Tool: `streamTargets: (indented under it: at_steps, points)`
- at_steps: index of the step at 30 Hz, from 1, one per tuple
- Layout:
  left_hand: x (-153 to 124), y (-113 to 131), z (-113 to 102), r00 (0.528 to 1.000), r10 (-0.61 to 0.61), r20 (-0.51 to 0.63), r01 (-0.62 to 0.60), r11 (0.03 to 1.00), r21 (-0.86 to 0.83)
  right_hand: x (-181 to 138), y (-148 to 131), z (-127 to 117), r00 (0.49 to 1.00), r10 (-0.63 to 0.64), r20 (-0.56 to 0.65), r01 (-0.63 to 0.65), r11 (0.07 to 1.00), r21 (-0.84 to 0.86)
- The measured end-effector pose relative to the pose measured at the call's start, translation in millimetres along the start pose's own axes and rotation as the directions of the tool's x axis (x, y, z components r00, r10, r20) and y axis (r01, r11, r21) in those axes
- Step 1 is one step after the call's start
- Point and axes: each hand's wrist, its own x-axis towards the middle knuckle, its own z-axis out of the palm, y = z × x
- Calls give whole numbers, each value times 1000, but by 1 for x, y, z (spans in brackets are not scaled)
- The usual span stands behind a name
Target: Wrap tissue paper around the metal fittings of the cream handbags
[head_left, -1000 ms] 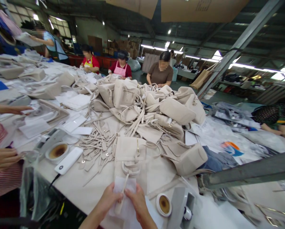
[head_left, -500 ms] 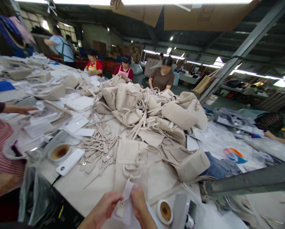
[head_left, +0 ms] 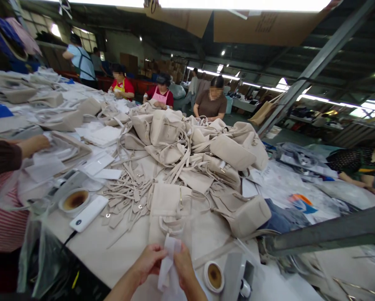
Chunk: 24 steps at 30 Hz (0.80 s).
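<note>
Both hands, left hand [head_left: 151,261] and right hand [head_left: 182,265], pinch shut on a thin white paper wrap [head_left: 168,261] low over the tabletop [head_left: 118,242]; it looks light, limp and tearable, best held by its edges

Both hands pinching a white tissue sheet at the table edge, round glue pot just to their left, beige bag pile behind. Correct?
Not quite. The head view shows the left hand and right hand pinching the white tissue sheet at the table edge, with the beige bag pile behind, but the near round pot sits just to their right, not left.
</note>
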Motion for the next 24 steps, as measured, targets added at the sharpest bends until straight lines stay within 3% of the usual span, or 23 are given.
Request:
streamTargets:
  at_steps: [2,6,8,11,15,19,21,24]
  points:
    - [3,0,3,999,23,-30,-23,1000,7,-8,0,-9,1000,5,24,-5,1000,27]
    - [8,-6,13,994,60,-93,-64,997,-38,-30,18,-26,975,192,111,-198,979,46]
    - [9,-12,21,991,78,-112,-87,993,-76,-37,30,-30,968,233,88,-233,972,-15]
    - [10,-19,29,989,99,-107,-112,985,-130,-40,40,-31,983,185,-9,-185,981,-54]
    - [10,-18,33,991,101,-86,-115,977,-178,-41,36,-34,979,193,-62,-180,968,178]
    - [8,-14,34,995,80,-66,-93,972,-215,-48,39,-39,948,298,107,-316,867,385]
    - [7,-14,34,996,63,-65,-76,973,-216,-51,47,-41,941,292,171,-335,874,353]
    - [9,-19,34,994,58,-97,-75,980,-183,-53,57,-39,972,223,78,-235,948,215]
